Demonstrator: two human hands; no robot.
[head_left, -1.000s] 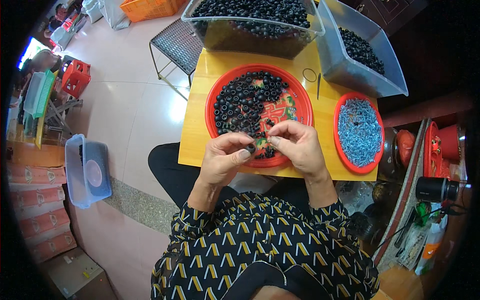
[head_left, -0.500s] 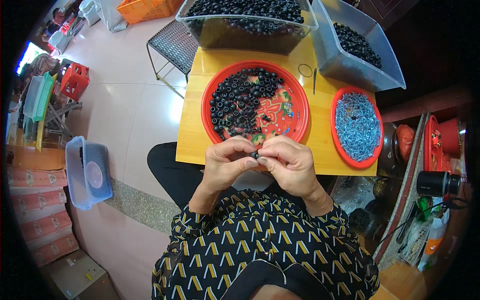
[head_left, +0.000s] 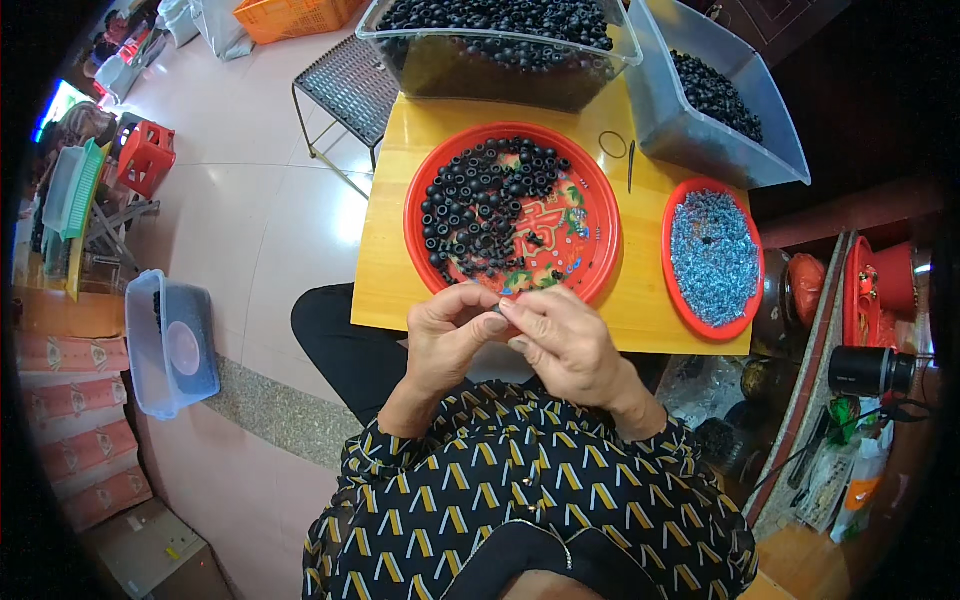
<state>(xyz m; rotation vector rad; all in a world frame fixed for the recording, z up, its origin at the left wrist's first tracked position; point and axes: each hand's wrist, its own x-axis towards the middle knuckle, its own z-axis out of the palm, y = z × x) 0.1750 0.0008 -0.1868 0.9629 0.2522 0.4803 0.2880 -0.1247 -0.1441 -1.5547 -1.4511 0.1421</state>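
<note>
My left hand (head_left: pixel 446 340) is closed, pinching a small black round part (head_left: pixel 497 309) between thumb and forefinger, just past the table's near edge. The fingers cover most of it. My right hand (head_left: pixel 568 345) meets it there, its forefinger and thumb bent together at the part; whether it grips anything of its own is hidden. Beyond both hands lies a round red tray (head_left: pixel 612 225) with many black hollow, cap-like parts (head_left: pixel 475 205) heaped on its left and far side. At the right, a smaller red tray (head_left: pixel 668 262) holds a heap of tiny silvery-blue pieces (head_left: pixel 715 255).
Two clear plastic bins, one (head_left: pixel 500 75) at the back and one (head_left: pixel 690 150) at back right, hold more black parts. A black band ring (head_left: pixel 612 145) and a thin dark tool (head_left: pixel 631 166) lie on the yellow table (head_left: pixel 385 250). A woven stool (head_left: pixel 345 85) stands left.
My right fingers have shifted left and curled over the black part, which is now mostly covered. The left hand has hardly moved. The trays remain in place.
</note>
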